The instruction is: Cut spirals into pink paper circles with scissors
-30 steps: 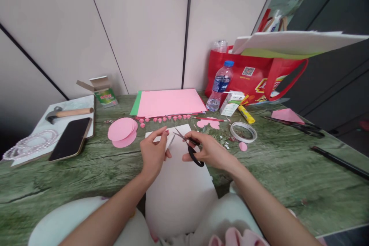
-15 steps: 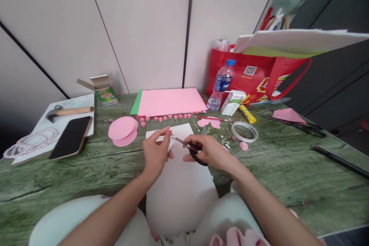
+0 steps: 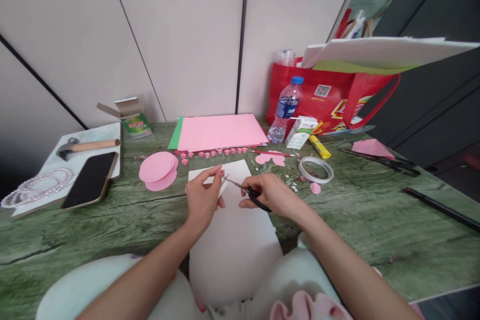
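Observation:
My left hand (image 3: 204, 192) pinches a tiny pink paper piece (image 3: 222, 173) between thumb and forefinger. A white strip shows below those fingers; whether the hand grips it I cannot tell. Black-handled scissors (image 3: 256, 197) sit in my right hand (image 3: 272, 194), fingers closed around the handles. Their blades point left and reach close to the pink piece, slightly parted at the tips. Both hands are above a white board (image 3: 234, 240) lying across my lap and the table edge. A row of small pink rolled pieces (image 3: 219, 152) lies beyond the hands.
Pink paper sheets (image 3: 221, 132) lie at the back, pink circles (image 3: 156, 167) to the left. A phone (image 3: 90, 180) and hammer (image 3: 88, 146) rest far left. Rightward are a tape roll (image 3: 316, 170), glue stick (image 3: 320, 146), water bottle (image 3: 287, 110), red bag (image 3: 311, 82) and larger scissors (image 3: 390, 161).
The scissor handles have come closer together and the blade tips have shifted slightly beside the pink piece. My left hand keeps its pinch. The whole view has moved a little.

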A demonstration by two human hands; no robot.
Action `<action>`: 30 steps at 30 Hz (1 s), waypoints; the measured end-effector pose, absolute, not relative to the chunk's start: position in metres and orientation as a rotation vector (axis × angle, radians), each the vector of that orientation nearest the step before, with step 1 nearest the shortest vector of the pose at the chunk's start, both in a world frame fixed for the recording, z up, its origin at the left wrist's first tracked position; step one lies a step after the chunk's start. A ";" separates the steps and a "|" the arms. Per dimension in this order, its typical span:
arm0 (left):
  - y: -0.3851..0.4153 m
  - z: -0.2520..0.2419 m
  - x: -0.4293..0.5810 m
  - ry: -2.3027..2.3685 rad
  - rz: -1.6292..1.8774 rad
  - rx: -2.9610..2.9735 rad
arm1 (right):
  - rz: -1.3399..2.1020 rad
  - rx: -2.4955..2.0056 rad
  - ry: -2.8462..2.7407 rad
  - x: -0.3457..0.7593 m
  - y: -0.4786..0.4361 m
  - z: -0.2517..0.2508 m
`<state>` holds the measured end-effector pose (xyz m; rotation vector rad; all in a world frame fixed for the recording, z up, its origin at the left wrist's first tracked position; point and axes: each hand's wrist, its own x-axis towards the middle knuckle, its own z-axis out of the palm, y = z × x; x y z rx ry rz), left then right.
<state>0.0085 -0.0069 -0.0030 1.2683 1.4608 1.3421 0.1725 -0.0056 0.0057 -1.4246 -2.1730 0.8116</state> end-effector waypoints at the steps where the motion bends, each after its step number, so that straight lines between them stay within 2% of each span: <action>1: -0.007 -0.002 0.008 1.463 1.335 1.269 | 0.811 -1.428 -2.177 0.173 -0.005 0.006; 6: -0.006 -0.002 0.008 1.460 1.330 1.289 | 0.725 -1.482 -2.188 0.172 -0.003 0.006; 13: -0.006 -0.004 0.007 1.442 1.352 1.339 | 0.366 -1.654 -2.187 0.185 0.002 0.007; 18: -0.012 0.001 0.009 1.415 1.307 1.398 | 0.051 -1.994 -2.096 0.206 0.016 0.002; 24: -0.014 -0.015 0.012 1.210 0.970 1.680 | 0.158 -1.966 -2.336 0.207 0.017 -0.005; 30: -0.005 -0.026 0.007 1.213 0.928 1.918 | 0.207 -1.873 -2.492 0.207 0.010 -0.001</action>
